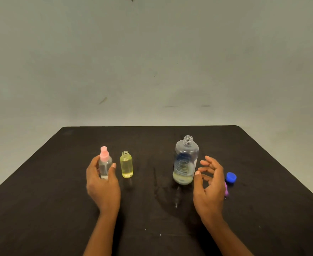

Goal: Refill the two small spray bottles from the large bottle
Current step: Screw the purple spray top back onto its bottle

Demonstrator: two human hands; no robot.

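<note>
Grip matters: left hand [103,185] curls round the pink-capped spray bottle [105,164], right hand [211,183] spread beside the large bottle [186,163]; keep it upright.

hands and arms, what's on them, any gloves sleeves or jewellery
Nothing worn shows. The left hand and right hand are bare: no gloves, rings, watch or wristband. The left forearm and right forearm are bare too, no sleeve reaching into view.

Purple item [226,189] mostly hidden behind right hand [210,183]
</note>
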